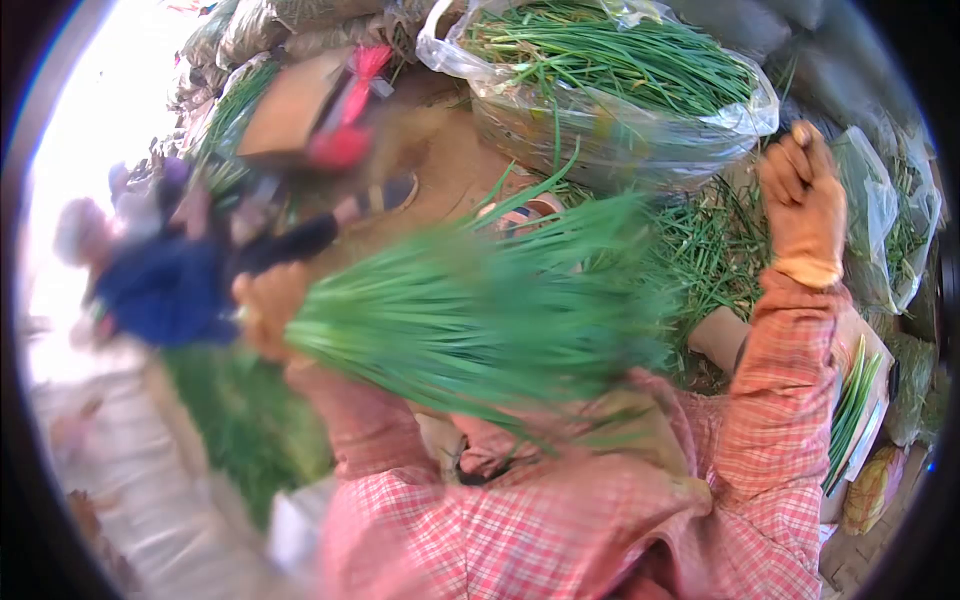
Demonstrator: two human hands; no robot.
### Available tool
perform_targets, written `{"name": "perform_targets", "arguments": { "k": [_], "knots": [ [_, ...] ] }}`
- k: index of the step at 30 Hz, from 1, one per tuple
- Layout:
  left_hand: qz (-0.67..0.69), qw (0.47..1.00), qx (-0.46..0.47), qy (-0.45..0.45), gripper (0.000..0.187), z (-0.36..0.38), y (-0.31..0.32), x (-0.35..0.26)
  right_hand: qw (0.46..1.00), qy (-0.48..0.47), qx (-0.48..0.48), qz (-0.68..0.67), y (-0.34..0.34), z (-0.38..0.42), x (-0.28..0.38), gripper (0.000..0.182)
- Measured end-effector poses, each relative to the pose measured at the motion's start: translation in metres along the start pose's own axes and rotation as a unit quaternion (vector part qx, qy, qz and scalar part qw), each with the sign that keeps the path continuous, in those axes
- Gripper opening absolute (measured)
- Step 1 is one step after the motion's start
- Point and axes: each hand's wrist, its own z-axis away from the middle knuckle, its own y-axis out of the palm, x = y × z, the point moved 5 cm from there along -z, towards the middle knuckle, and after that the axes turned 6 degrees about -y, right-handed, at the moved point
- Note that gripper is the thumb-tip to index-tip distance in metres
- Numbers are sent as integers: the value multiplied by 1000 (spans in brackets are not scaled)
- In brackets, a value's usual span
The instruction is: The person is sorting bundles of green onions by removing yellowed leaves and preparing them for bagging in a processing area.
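My left hand [268,308] is closed round the pale base of a large bunch of green chives [470,310]. The long leaves fan out to the right across my lap, smeared by motion. My right hand [806,190] is raised at the right with its fingers curled together; whether anything is pinched in them I cannot make out. It is close to the right end of a clear plastic bag [610,135] filled with more chives [620,60]. A few loose green stalks [852,415] lie below my right forearm.
Cut leaves [710,245] litter the ground ahead. Another clear bag [870,220] stands at the far right. At the left a person in dark blue [170,290] sits close by, blurred. A cardboard box [292,108] with red ties [345,145] lies beyond, and a green heap [250,420] lies lower left.
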Motion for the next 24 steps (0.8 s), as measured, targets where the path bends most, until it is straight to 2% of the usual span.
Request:
{"name": "perform_targets", "arguments": {
  "k": [1,2,3,5,6,7,8,9,11,12,13,15,16,19,20,23,24],
  "knots": [
    [-10,999,31,-3,14,1,-3,-4,981,-21,42,189,-26,-1,14,13],
    [-19,1000,20,-11,15,5,-9,-8,853,-125,103,497,-30,6,12,18],
    [-24,999,16,-12,14,9,-12,-11,617,-216,150,742,-17,18,4,26],
    [-25,999,16,-19,13,9,-16,-8,512,-204,168,817,12,41,-10,34],
    [-19,999,30,-14,12,8,-12,-6,586,-206,197,759,26,49,-21,24],
    [-40,999,-8,-2,15,8,-13,-6,682,-144,210,686,39,56,-35,17],
    [-59,997,-46,7,20,10,-14,-5,751,-88,206,621,49,65,-50,10],
    [-77,993,-84,16,25,11,-14,-3,762,-83,220,603,55,73,-63,9],
    [-14,1000,10,-3,15,1,-4,2,765,-67,226,599,57,80,-80,10],
    [15,998,56,-10,12,-1,-1,3,782,-43,194,590,51,81,-86,10],
    [-3,1000,22,-6,15,2,-7,1,799,-17,164,578,47,82,-92,9],
    [-42,998,-42,-3,25,3,-15,-3,812,-8,182,554,54,82,-102,10],
    [-27,999,-37,3,27,3,-14,-2,819,-4,187,543,57,82,-105,10],
    [-23,999,26,-1,21,-3,-11,-3,879,104,58,461,42,83,-105,11],
    [1,999,46,17,17,0,-20,-4,898,102,39,426,33,82,-100,12],
    [58,994,68,60,12,7,-50,-9,835,122,-8,537,-15,92,-86,13],
    [68,994,53,64,11,11,-53,-11,792,127,29,596,-21,97,-82,14]
  ]
}}
